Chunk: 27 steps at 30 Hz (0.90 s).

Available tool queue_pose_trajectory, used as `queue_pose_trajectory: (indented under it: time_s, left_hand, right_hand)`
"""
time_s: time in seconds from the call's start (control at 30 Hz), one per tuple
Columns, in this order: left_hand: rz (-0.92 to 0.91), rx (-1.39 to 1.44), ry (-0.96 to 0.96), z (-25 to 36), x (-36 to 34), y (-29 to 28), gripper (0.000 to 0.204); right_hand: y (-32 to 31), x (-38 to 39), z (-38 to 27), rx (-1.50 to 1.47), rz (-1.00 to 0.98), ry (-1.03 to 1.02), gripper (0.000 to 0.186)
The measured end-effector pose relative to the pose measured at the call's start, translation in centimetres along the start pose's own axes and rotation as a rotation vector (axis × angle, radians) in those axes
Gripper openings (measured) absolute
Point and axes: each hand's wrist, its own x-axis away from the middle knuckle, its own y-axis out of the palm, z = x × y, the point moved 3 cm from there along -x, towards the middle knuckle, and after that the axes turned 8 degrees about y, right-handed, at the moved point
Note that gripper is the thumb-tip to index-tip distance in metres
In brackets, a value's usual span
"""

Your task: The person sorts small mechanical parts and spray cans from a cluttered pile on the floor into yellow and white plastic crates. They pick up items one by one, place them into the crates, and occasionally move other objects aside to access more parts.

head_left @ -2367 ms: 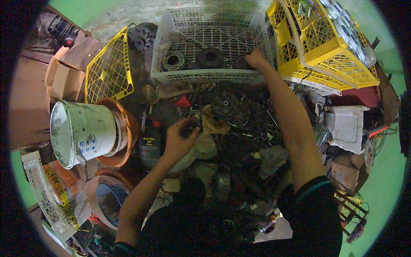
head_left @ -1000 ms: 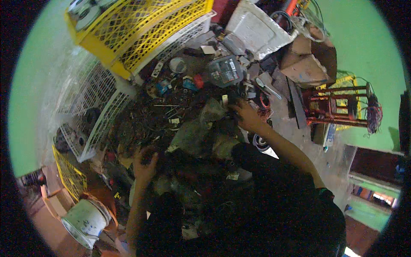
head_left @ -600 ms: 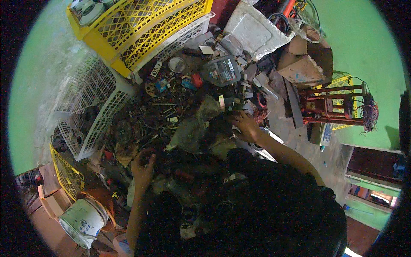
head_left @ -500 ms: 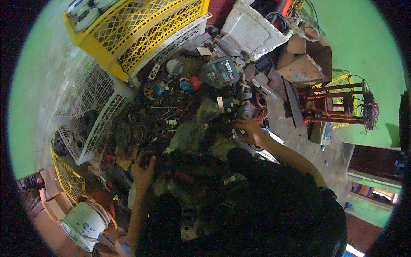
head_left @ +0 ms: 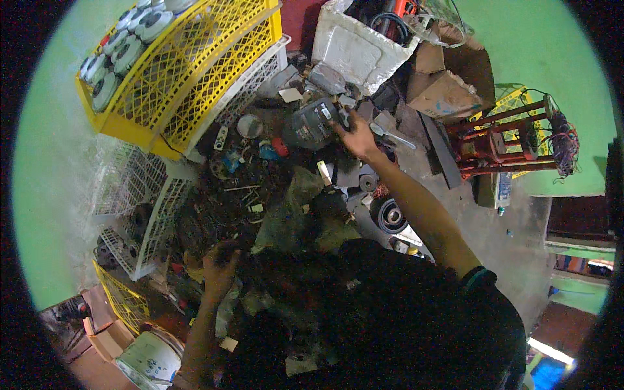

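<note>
My right hand [head_left: 357,138] reaches out over the clutter with its fingers spread and holds nothing. Its fingertips are at the right side of a dark grey plastic jug [head_left: 313,123] that lies among the scraps; whether they touch it I cannot tell. Low and left, my left hand [head_left: 220,270] is curled in deep shadow around something dark that I cannot make out. Between the hands lie a greyish cloth or sack [head_left: 283,218] and a small pale strip [head_left: 324,173]. Below my right forearm sits a round black pulley-like wheel [head_left: 391,216].
A yellow crate [head_left: 221,71] holding white spools stands at the far left, with white crates [head_left: 156,214] nearer. Behind the jug are a white foam box [head_left: 354,55] and a torn cardboard box [head_left: 448,94]. A red metal frame [head_left: 504,146] with wires stands right.
My right hand has moved forward and left, away from the small parts near my lap to the jug, and its fingers have spread. My left hand stays low, while the whole view has shifted slightly.
</note>
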Motion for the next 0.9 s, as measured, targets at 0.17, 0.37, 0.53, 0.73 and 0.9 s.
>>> queue_pose_trajectory:
  time_s: [0.17, 0.37, 0.53, 0.73, 0.9]
  left_hand:
    - [-0.224, -0.147, 0.106, 3.4, -3.5, -0.8, 0.023]
    - [-0.16, -0.001, 0.017, 4.5, -5.4, 1.7, 0.025]
    - [-0.226, 0.021, 0.066, 3.7, -2.6, 2.3, 0.029]
    - [0.109, -0.025, -0.116, -0.1, -1.7, 0.6, 0.041]
    - [0.185, 0.049, 0.012, 0.2, -5.2, -0.8, 0.059]
  right_hand:
    - [4.2, -0.5, -1.7, -0.109, -0.001, -0.048, 0.061]
    - [7.9, 12.8, -7.3, 0.271, -0.135, -0.918, 0.046]
    - [8.4, 10.7, -6.4, 0.402, -0.374, -0.748, 0.046]
    - [7.5, 11.2, -5.4, 0.35, -0.298, -0.793, 0.051]
    - [8.6, 11.0, -5.5, 0.265, -0.283, -0.856, 0.055]
